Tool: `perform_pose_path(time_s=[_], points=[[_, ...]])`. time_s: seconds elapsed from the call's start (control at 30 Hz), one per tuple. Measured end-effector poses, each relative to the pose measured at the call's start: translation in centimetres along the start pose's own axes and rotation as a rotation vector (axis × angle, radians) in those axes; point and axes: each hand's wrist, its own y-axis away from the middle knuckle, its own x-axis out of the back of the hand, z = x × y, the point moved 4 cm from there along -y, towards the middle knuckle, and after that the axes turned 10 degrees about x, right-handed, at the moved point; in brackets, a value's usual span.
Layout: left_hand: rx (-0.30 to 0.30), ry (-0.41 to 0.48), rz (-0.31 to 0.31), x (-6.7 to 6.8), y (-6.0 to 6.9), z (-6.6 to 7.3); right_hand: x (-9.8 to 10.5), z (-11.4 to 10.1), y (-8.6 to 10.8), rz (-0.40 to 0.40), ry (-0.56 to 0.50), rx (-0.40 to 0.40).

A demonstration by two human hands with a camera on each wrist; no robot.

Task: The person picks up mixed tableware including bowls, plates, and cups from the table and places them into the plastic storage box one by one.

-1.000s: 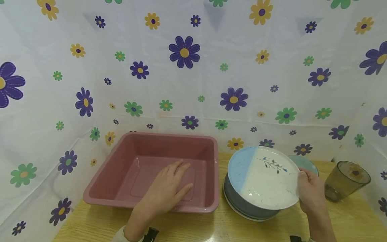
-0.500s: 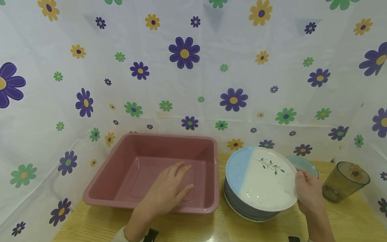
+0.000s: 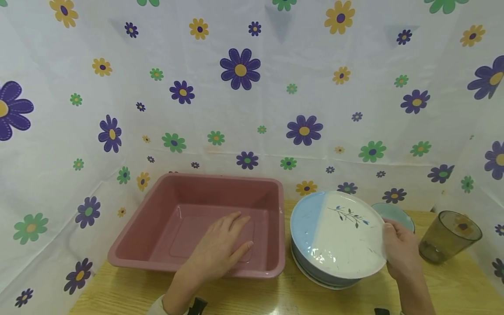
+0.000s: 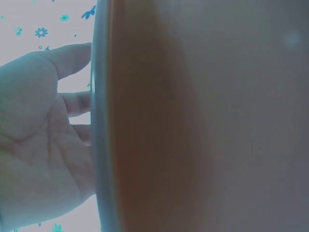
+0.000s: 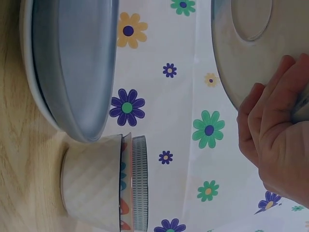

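So the right hand has the edge of a round, glossy white and light-blue plate with a blue-flowered sprig on it, pinched between thumb and fingers. The plate sticks out to the left of that hand, tilted so its decorated face shows in the head view, and the right wrist view catches its plain underside.

Below and left of the right hand there's a deep, round grey-blue bowl sitting on a white-rimmed round dish. The plate is up above that bowl, with a gap you can see from the right wrist. Just beyond the same hand is a stack of small round bowls, textured white at the bottom with patterned rims higher up. Off to its right stands a smoky, see-through tumbler on the light wood counter.

The left hand isn't holding anything, fingers loosely spread, thumb out to the side. Under it is a big rectangular dusty-pink basin; its wrist reaches over the near rim. Can't tell if it's actually touching the basin.
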Motion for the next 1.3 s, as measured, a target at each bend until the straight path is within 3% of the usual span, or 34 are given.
perform_pose_path(time_s=[0.57, 0.77, 0.9, 1.03, 1.17, 1.3], points=[[-0.035, 0.003, 0.033, -0.4, 0.2, 0.7, -0.5, -1.3, 1.0, -0.026, -0.025, 0.029], [-0.050, 0.085, 0.060, -0.2, 0.3, 1.2, -0.7, -1.8, 1.3, -0.076, -0.055, 0.048], [-0.015, 0.255, 0.028, 0.0, 0.4, 1.6, -0.9, -2.2, 1.7, -0.086, -0.074, 0.031], [0.044, 0.527, -0.030, -0.1, 0.6, 1.8, -1.2, -2.6, 2.0, -0.097, -0.068, 0.029], [0.094, 0.828, -0.129, -0.2, 0.7, 2.2, -1.6, -2.9, 2.2, -0.121, -0.077, 0.062], [0.157, 0.995, -0.234, -0.5, 0.8, 2.5, -1.9, -3.1, 2.5, -0.147, -0.126, 0.102]])
